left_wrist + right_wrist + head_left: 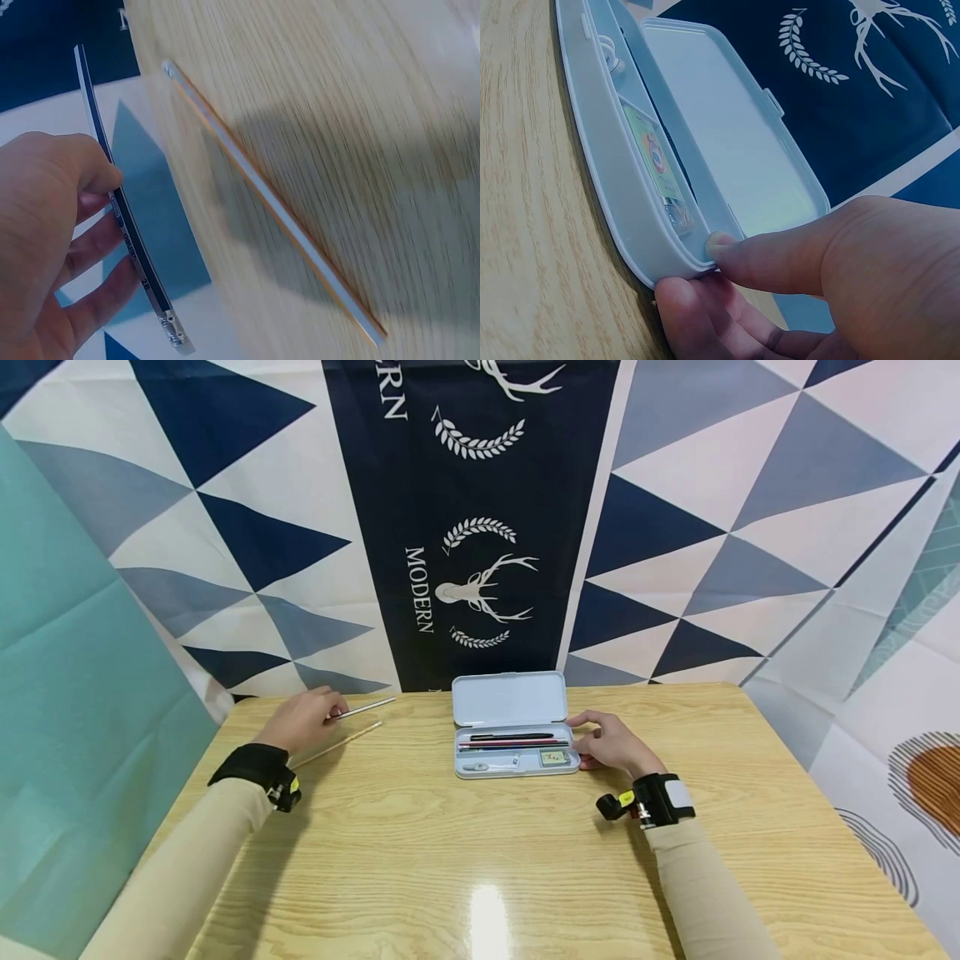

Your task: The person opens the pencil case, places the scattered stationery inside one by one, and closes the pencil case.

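Note:
My left hand (302, 720) pinches a dark-and-silver striped pencil (136, 244) between thumb and fingers, above the left back of the table. Its metal ferrule and eraser end point toward the bottom of the left wrist view. Below and beside it, a second pencil (270, 199), pale and orange-edged, lies on the wood. My right hand (617, 746) grips the right end of a light blue pencil case (510, 702), thumb over the rim and fingers against the outside. The case stands with its lid up. Dark and red pens or pencils (513, 737) lie in its rear compartment.
The case's front compartment holds a boxed or wrapped eraser (652, 154) and a small white item (476, 767) whose kind I cannot tell. A wooden table (420, 852) lies under everything. Patterned cloth (480, 493) hangs right behind the case, and a teal sheet (82, 693) borders the left.

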`<state>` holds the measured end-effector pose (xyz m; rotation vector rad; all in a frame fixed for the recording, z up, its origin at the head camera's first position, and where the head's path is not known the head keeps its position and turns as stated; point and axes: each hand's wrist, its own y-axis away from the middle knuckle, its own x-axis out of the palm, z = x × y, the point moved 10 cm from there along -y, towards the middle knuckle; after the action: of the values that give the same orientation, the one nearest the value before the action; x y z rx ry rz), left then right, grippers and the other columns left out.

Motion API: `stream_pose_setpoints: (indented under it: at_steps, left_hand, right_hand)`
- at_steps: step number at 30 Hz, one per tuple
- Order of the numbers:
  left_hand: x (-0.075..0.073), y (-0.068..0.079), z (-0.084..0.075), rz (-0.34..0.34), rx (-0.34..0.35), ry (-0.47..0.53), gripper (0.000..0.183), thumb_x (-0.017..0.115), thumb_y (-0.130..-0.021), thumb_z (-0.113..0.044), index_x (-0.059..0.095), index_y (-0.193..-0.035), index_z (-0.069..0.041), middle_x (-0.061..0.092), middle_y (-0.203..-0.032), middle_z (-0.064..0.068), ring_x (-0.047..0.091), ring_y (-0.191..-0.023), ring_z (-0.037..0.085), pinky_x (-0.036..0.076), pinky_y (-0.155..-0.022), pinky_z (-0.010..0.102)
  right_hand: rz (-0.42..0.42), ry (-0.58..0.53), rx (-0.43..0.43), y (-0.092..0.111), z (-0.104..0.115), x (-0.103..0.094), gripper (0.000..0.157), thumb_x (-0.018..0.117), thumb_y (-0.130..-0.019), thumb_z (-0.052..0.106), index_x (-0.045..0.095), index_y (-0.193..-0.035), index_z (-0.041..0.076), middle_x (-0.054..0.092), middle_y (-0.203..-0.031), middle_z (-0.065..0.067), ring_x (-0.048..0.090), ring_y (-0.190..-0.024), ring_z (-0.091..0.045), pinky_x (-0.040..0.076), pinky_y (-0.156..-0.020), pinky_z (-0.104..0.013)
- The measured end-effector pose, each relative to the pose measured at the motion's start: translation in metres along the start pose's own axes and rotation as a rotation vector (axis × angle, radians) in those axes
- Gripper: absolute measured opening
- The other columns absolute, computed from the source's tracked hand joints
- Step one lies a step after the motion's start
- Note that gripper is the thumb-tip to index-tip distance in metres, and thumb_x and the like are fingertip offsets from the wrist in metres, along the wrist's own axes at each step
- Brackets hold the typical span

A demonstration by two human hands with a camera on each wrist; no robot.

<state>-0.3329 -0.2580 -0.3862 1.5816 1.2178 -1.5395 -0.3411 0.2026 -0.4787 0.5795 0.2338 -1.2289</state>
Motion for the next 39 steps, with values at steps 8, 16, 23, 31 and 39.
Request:
stream_pose_setpoints:
  at_steps: [8, 16, 23, 31, 39]
  left_hand:
    - [0.007, -0.01, -0.024, -0.017, 0.046, -0.01, 0.015, 0.076, -0.096, 0.005, 0.08, -0.107, -0.004, 0.073, -0.1, 0.01, 0.068, -0.087, 0.022, 0.062, -0.081, 0.043]
    - [0.01, -0.016, -0.049, -0.034, 0.087, 0.002, 0.013, 0.08, -0.095, 0.002, 0.081, -0.105, -0.007, 0.073, -0.097, 0.007, 0.063, -0.078, 0.016, 0.054, -0.069, 0.032]
    - [0.011, -0.017, -0.074, -0.048, 0.125, -0.022, 0.014, 0.079, -0.095, 0.003, 0.081, -0.104, -0.007, 0.074, -0.098, 0.007, 0.061, -0.075, 0.014, 0.053, -0.068, 0.029]
    - [0.016, -0.013, -0.108, -0.091, 0.254, -0.05, 0.015, 0.079, -0.091, 0.004, 0.08, -0.101, -0.008, 0.075, -0.096, 0.005, 0.068, -0.077, 0.014, 0.058, -0.069, 0.03]
    - [0.017, -0.011, -0.128, -0.091, 0.289, -0.04, 0.014, 0.081, -0.092, 0.0, 0.08, -0.102, -0.01, 0.076, -0.097, 0.004, 0.068, -0.077, 0.015, 0.059, -0.067, 0.031]
  right_hand:
    - [-0.007, 0.004, 0.002, 0.001, 0.001, 0.0, 0.052, 0.067, -0.108, 0.005, 0.056, -0.158, -0.001, 0.067, -0.1, -0.013, 0.066, -0.075, -0.014, 0.061, -0.066, -0.022]
    - [-0.01, 0.011, 0.007, -0.001, -0.002, 0.0, 0.052, 0.066, -0.108, 0.005, 0.057, -0.158, -0.001, 0.067, -0.102, -0.014, 0.066, -0.075, -0.014, 0.06, -0.066, -0.022]
    - [-0.003, 0.001, -0.002, 0.0, 0.0, -0.001, 0.052, 0.066, -0.108, 0.005, 0.056, -0.158, -0.002, 0.067, -0.1, -0.013, 0.066, -0.074, -0.013, 0.061, -0.067, -0.022]
    - [-0.005, 0.007, -0.007, 0.001, 0.002, 0.0, 0.054, 0.067, -0.108, 0.005, 0.055, -0.16, -0.003, 0.069, -0.101, -0.014, 0.066, -0.074, -0.013, 0.06, -0.066, -0.023]
    - [-0.007, 0.011, 0.007, 0.0, 0.0, 0.001, 0.053, 0.067, -0.108, 0.006, 0.056, -0.159, -0.001, 0.068, -0.1, -0.013, 0.066, -0.074, -0.013, 0.06, -0.066, -0.022]
